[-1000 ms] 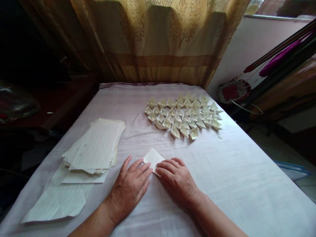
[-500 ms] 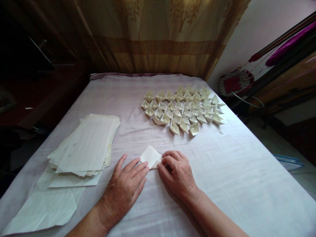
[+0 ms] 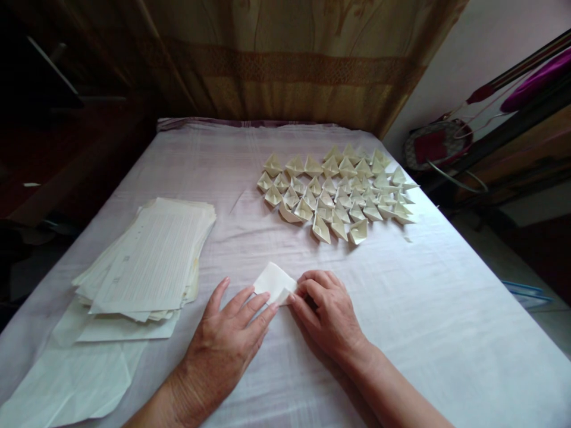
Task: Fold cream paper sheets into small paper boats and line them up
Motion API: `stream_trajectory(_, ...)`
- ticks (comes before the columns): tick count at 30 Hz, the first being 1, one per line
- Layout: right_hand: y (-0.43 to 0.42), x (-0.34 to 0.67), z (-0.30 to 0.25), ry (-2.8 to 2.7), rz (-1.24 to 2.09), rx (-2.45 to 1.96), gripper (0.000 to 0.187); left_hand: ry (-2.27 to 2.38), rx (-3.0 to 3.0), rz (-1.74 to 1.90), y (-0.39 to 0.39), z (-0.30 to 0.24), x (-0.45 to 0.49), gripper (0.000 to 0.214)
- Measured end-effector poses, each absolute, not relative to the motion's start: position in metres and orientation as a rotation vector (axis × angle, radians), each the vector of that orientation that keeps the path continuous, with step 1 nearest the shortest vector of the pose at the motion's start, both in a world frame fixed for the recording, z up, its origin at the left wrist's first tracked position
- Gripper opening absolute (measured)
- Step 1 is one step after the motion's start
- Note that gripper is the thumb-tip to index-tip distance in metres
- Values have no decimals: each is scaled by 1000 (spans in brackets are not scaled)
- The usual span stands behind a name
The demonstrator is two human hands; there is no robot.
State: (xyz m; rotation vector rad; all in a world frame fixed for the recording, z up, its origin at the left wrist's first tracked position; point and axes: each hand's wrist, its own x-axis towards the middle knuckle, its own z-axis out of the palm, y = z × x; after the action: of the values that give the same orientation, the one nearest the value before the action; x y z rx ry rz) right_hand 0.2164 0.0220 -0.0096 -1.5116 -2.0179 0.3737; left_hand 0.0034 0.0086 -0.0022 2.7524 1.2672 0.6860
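Observation:
A small folded piece of white paper (image 3: 273, 282) lies on the white cloth near the front middle. My left hand (image 3: 225, 343) rests flat on the cloth, fingers stretched out, its fingertips pressing the paper's lower left edge. My right hand (image 3: 328, 318) has its fingers curled, and thumb and forefinger pinch the paper's right corner. Farther back, several small folded paper boats (image 3: 335, 193) stand in a tight group.
A stack of lined paper sheets (image 3: 149, 261) lies at the left, with a larger loose sheet (image 3: 71, 380) under it at the front left. A patterned curtain (image 3: 285, 65) hangs behind the table (image 3: 446, 309). Dark rods and a purple object (image 3: 530, 77) lean at the right.
My right hand has gone from lying flat on the paper to pinching its right corner. The camera has tilted down and shifted slightly. My left hand stays put.

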Motion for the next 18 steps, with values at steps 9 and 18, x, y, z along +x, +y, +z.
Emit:
stream_trajectory(9,22,213,-10,-2008,305,-1591,24,1291,2758,683,8,-4,7,27)
stream_trajectory(18,24,213,-10,-2024,284,-1618,24,1299,2761,651,7,-2,8,27)
